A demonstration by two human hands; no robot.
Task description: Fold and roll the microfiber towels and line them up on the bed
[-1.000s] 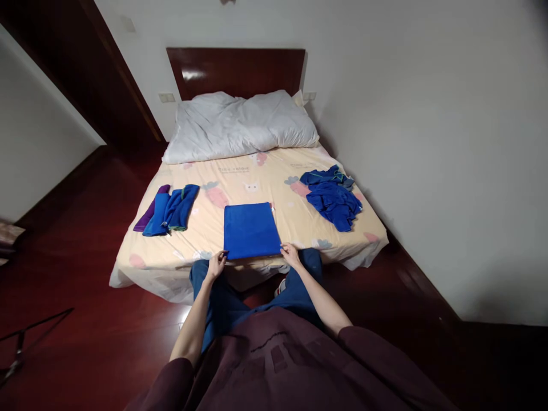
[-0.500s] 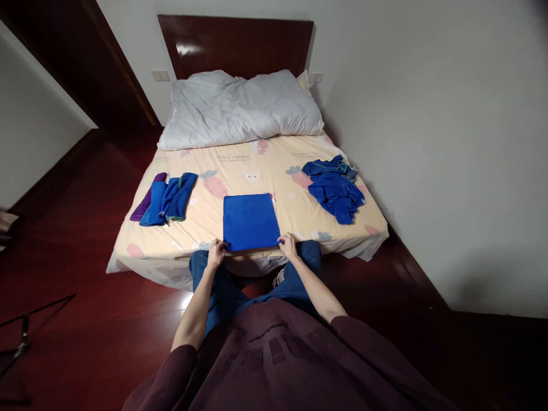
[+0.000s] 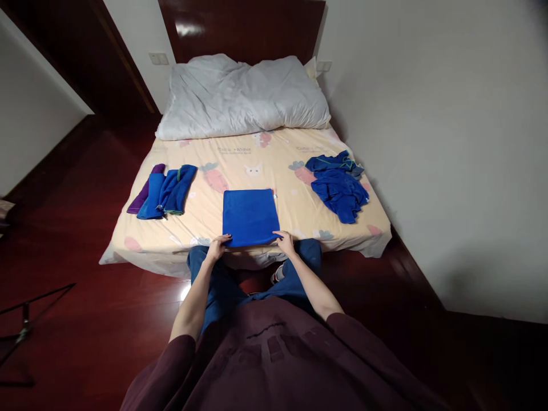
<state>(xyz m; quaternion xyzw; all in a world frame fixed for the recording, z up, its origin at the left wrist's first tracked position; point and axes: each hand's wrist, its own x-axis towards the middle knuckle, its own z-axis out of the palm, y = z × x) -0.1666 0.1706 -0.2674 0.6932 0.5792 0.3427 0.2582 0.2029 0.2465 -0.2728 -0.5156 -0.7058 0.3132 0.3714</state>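
A blue towel (image 3: 250, 216), folded to a near square, lies flat at the near edge of the bed. My left hand (image 3: 218, 246) grips its near left corner, fingers on top. At the near right corner, my right hand (image 3: 285, 242) pinches the cloth with the fingers reaching over the edge. The thumbs are mostly hidden. On the left lie rolled or folded towels, one purple (image 3: 140, 196) and two blue (image 3: 178, 189). A crumpled heap of blue cloths (image 3: 340, 188) with some green edging sits on the right.
The bed (image 3: 205, 222) has a yellow sheet printed with carrots and rabbits. A white quilt (image 3: 248, 97) is bunched against the dark headboard (image 3: 244, 28). A wall (image 3: 428, 142) runs along the right. A black metal stand (image 3: 25, 325) is on the floor at left.
My fingers have moved slightly inward over the towel's near corners. The view has tilted down a little. The other cloths lie as before.
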